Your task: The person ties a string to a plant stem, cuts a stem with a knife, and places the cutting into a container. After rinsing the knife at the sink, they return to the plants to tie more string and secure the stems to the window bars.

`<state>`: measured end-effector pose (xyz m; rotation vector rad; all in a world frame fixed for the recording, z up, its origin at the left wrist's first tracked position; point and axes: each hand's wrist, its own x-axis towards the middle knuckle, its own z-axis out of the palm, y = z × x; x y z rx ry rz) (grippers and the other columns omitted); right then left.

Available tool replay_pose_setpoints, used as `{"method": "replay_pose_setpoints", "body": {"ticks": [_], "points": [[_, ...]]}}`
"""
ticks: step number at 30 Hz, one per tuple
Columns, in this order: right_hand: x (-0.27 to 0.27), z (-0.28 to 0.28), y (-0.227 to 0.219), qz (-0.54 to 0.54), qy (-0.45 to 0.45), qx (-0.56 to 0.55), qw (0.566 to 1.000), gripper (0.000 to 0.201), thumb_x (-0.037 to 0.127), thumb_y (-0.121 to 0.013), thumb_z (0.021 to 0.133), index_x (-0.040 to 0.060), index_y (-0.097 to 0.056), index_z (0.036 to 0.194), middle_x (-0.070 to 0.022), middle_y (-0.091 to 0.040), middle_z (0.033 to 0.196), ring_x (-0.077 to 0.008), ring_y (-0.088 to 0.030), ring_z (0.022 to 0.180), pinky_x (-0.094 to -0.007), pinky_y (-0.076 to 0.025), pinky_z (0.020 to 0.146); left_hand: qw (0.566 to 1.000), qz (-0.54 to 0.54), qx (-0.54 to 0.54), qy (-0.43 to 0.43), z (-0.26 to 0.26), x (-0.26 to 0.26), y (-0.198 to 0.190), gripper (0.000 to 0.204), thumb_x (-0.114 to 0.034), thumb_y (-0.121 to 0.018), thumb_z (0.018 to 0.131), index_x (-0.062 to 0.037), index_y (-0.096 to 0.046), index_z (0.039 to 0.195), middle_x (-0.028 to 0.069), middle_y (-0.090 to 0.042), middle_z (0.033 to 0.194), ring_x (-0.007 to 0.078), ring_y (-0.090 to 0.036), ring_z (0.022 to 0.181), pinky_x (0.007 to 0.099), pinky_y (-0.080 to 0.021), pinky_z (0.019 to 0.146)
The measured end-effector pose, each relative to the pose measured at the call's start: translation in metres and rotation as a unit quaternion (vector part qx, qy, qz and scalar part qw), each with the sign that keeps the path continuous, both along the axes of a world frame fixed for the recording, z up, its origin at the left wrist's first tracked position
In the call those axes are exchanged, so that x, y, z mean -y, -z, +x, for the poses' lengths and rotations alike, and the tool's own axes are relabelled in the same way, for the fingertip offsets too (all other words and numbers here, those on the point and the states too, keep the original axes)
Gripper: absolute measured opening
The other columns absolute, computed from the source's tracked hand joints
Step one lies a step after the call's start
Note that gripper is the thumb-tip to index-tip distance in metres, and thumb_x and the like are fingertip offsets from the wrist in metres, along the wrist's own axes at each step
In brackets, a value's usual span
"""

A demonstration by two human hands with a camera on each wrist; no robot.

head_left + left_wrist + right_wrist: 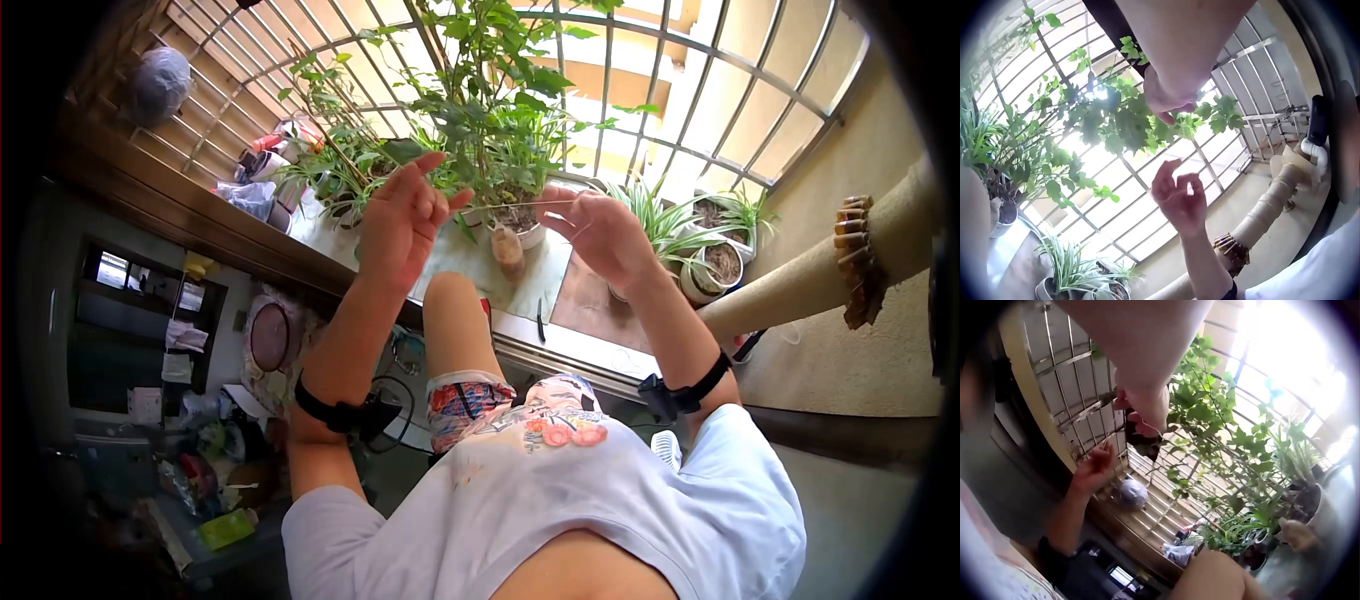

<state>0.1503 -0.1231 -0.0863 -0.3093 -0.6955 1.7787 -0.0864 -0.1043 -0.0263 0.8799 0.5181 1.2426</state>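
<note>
A thin pale string (520, 205) runs between my two raised hands, in front of the potted climbing plant (480, 110). My left hand (400, 225) holds one end in partly curled fingers, index finger and thumb extended. My right hand (605, 235) pinches the other end between thumb and fingers. In the right wrist view a short curl of string (1155, 429) shows at the right hand's fingertips. The left wrist view shows the right hand (1182, 197) with its fingers bent, below broad green leaves (1125, 125).
Beneath the hands, the ledge holds a brown-filled clear bottle (507, 252), a dark slim knife-like tool (541, 320) and potted spider plants (655, 220). Metal bars (690, 70) close the window side. A wrapped pipe (800, 280) slants at the right. A bare knee (455, 300) rests on the ledge.
</note>
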Motion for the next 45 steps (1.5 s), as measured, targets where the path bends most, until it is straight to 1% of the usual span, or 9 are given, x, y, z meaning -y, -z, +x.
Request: {"method": "replay_pose_setpoints", "body": {"ticks": [4,8,9,19,22,27,34,38,45], "points": [[-0.011,-0.030,-0.029,0.053,-0.114,-0.240,0.962,0.026,0.022,-0.037,0.090,0.0089,-0.055,0.076,-0.0029,-0.058,0.079,-0.0221,-0.055,0.093,-0.0401,-0.033,0.098,0.996,0.006,0.073,0.044,0.020,0.009,-0.005,0.031,-0.021,-0.039,0.094,0.0036,-0.049,0.110,-0.0026,-0.033,0.050,0.0095,-0.040,0.048,0.0361,-0.051,0.077],[-0.023,-0.047,-0.047,0.009,-0.210,-0.298,0.931,0.022,0.017,-0.039,0.090,0.0095,-0.045,0.070,0.0025,-0.036,0.057,-0.0101,-0.034,0.046,-0.0237,-0.039,0.049,0.973,0.045,0.182,0.132,0.027,0.011,-0.011,0.031,-0.023,-0.037,0.095,0.0000,-0.051,0.110,-0.0041,-0.027,0.048,0.0066,-0.033,0.046,0.0243,-0.039,0.050],[-0.023,-0.050,-0.050,0.001,-0.171,-0.215,0.962,0.021,0.016,-0.041,0.089,0.0082,-0.045,0.070,0.0034,-0.035,0.056,-0.0053,-0.026,0.043,-0.0210,-0.021,0.038,0.981,0.055,0.146,0.115,0.027,0.012,-0.015,0.030,-0.024,-0.038,0.095,-0.0020,-0.054,0.107,-0.0046,-0.028,0.048,0.0056,-0.028,0.045,0.0222,-0.027,0.045],[0.001,-0.052,-0.071,0.014,-0.042,0.092,0.995,0.017,0.014,-0.051,0.084,0.0038,-0.052,0.071,0.0011,-0.043,0.059,-0.0035,-0.030,0.044,-0.0202,-0.023,0.041,0.950,0.065,-0.305,-0.016,0.010,0.021,-0.051,0.026,-0.020,-0.044,0.092,-0.0013,-0.060,0.082,-0.0056,-0.032,0.047,0.0030,-0.024,0.041,0.0202,-0.019,0.042],[-0.016,0.001,-0.050,-0.024,0.183,0.175,0.967,0.023,0.016,-0.048,0.088,0.0065,-0.045,0.068,0.0058,-0.031,0.056,-0.0018,-0.026,0.044,-0.0164,-0.022,0.041,0.933,0.070,-0.328,-0.130,-0.044,0.008,-0.064,0.024,-0.017,-0.045,0.091,-0.0010,-0.061,0.086,-0.0069,-0.031,0.048,0.0026,-0.023,0.041,0.0201,-0.017,0.041],[0.000,0.013,0.030,0.027,0.090,0.341,0.935,0.020,0.017,-0.054,0.087,-0.0006,-0.062,0.092,-0.0052,-0.062,0.078,-0.0138,-0.059,0.074,-0.0263,-0.046,0.073,0.983,0.082,-0.159,-0.035,-0.035,-0.002,-0.052,0.027,-0.022,-0.045,0.092,0.0015,-0.057,0.099,-0.0059,-0.027,0.049,0.0041,-0.022,0.043,0.0202,-0.020,0.042],[0.128,0.078,0.246,-0.069,0.210,0.807,0.548,0.016,0.031,-0.065,0.072,0.0152,-0.069,0.075,-0.0079,-0.057,0.092,-0.0274,-0.049,0.088,-0.0397,-0.040,0.073,0.990,0.074,-0.123,0.011,-0.047,-0.032,-0.004,0.042,-0.009,-0.058,0.082,0.0019,-0.044,0.120,-0.0050,-0.028,0.060,0.0053,-0.027,0.054,0.0209,-0.026,0.051],[0.238,0.099,0.345,-0.344,0.173,0.685,0.619,0.023,0.027,-0.061,0.072,0.0096,-0.069,0.086,-0.0102,-0.066,0.078,-0.0224,-0.064,0.076,-0.0313,-0.048,0.069,0.986,0.006,-0.163,-0.018,-0.063,-0.057,0.010,0.032,-0.017,-0.047,0.091,0.0029,-0.045,0.116,-0.0054,-0.026,0.052,0.0053,-0.024,0.049,0.0228,-0.022,0.050],[0.377,0.076,0.435,-0.649,0.059,0.560,0.512,0.006,0.010,-0.065,0.068,0.0084,-0.068,0.073,-0.0057,-0.063,0.063,-0.0158,-0.059,0.054,-0.0282,-0.047,0.051,0.946,-0.042,-0.300,-0.115,-0.075,-0.067,-0.004,0.011,-0.012,-0.046,0.089,-0.0008,-0.047,0.086,-0.0004,-0.028,0.061,0.0094,-0.024,0.054,0.0249,-0.023,0.052]]}}
